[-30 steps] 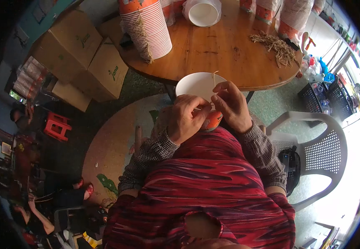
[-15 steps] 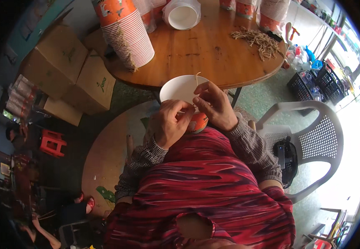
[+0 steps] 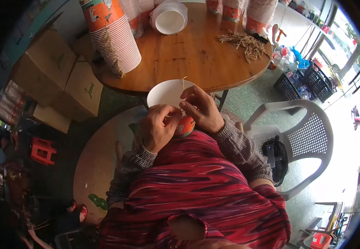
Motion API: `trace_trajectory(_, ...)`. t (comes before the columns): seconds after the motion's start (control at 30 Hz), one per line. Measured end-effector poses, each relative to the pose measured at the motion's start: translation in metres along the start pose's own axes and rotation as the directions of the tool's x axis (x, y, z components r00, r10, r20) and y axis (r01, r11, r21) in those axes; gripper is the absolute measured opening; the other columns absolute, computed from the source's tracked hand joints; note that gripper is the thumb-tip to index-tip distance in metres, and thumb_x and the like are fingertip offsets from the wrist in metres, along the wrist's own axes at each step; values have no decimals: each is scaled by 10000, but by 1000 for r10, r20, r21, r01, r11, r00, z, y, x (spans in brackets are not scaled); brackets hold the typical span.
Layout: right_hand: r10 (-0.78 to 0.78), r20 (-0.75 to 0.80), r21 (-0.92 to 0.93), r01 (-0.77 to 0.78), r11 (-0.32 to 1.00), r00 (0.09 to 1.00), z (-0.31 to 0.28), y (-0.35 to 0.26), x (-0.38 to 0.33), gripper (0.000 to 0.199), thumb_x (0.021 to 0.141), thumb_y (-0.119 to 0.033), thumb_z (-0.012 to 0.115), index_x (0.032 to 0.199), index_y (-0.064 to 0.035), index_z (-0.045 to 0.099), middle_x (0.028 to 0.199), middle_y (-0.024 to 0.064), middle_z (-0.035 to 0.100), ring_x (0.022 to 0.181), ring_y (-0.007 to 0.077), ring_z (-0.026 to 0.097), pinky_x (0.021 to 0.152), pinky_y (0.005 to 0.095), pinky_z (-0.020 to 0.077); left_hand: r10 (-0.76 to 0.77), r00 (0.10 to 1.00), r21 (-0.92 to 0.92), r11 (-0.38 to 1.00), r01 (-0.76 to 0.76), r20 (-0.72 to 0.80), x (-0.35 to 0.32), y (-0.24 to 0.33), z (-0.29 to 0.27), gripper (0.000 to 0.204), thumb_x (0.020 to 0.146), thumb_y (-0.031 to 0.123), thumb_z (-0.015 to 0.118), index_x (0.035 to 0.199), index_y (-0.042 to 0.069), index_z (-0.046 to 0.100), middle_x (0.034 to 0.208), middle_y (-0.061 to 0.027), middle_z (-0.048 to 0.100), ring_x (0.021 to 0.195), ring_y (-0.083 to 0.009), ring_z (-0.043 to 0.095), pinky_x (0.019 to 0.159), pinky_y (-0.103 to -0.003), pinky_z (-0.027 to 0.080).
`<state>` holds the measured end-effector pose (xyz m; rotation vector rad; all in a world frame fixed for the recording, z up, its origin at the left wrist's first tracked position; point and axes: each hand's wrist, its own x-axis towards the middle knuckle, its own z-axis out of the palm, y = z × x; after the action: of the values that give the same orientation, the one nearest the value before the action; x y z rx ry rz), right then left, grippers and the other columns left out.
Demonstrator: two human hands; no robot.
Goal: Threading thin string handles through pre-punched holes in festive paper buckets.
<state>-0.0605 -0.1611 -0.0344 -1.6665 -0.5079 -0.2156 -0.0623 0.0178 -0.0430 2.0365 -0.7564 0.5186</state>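
An orange printed paper bucket (image 3: 161, 94) with a white inside rests upright against my lap, in front of the red patterned garment. Over its near rim my left hand (image 3: 159, 124) has thumb and forefinger pinched together, apparently on a thin tan cord. My right hand (image 3: 205, 110) also pinches that cord (image 3: 183, 84), whose loose end sticks up above the fingers. Where the cord meets the bucket is hidden by my fingers.
Ahead stands a wooden table (image 3: 184, 58) with a tall stack of paper buckets (image 3: 117, 45), a bagged bucket (image 3: 170, 22) and a pile of cords (image 3: 246, 45). Cardboard boxes (image 3: 78, 89) are at left, a plastic chair (image 3: 308, 137) at right. Another person's arm shows at lower left.
The whole view has shifted, so the table, bucket and hands appear farther left. My hands keep nearly the same pinching pose at the bucket's rim.
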Motion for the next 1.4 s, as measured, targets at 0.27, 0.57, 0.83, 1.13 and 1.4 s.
trace_trajectory(0.27, 36, 21, 60, -37, 998, 999, 1, 2, 0, 185, 899, -125, 603, 1018, -31, 497, 758, 13, 555, 690, 60, 514, 593, 212, 412, 28, 999, 8, 1000, -28, -45, 0, 1, 2, 68, 781, 78, 658, 824, 62, 608, 771, -74, 641, 765, -251, 611, 693, -361, 468)
trace_trajectory(0.57, 46, 7, 84, -46, 995, 999, -4, 2, 2, 188, 890, -112, 612, 1012, -16, 507, 786, 60, 597, 711, 108, 583, 626, 253, 464, 73, 995, -49, 996, -76, -68, 6, 6, 4, 116, 732, 71, 674, 818, 51, 600, 767, -83, 632, 760, -283, 605, 718, -373, 448)
trace_trajectory(0.83, 140, -13, 459, -118, 881, 990, -10, -8, 5, 145, 914, -126, 590, 1001, -47, 505, 796, 12, 559, 679, 85, 521, 605, 224, 419, 122, 989, -77, 989, -128, -79, 25, 15, 4, 92, 770, 76, 672, 810, 45, 595, 756, -89, 634, 745, -283, 615, 731, -367, 452)
trace_trajectory(1.13, 172, -5, 478, -149, 866, 985, -4, -9, 7, 140, 918, -136, 578, 998, -49, 503, 789, 19, 563, 668, 87, 518, 594, 217, 403, 118, 989, -138, 982, -130, -92, 22, 11, -2, 86, 778, 81, 670, 792, 43, 594, 744, -88, 630, 740, -283, 615, 728, -371, 452)
trace_trajectory(1.4, 140, -150, 412, -67, 909, 979, -9, -11, 10, 101, 923, -111, 553, 970, -36, 505, 717, 5, 529, 592, 97, 510, 683, 260, 490, 142, 983, -154, 975, -159, -117, 22, 7, -1, 84, 753, 71, 669, 766, 48, 590, 745, -82, 631, 739, -284, 611, 712, -375, 453)
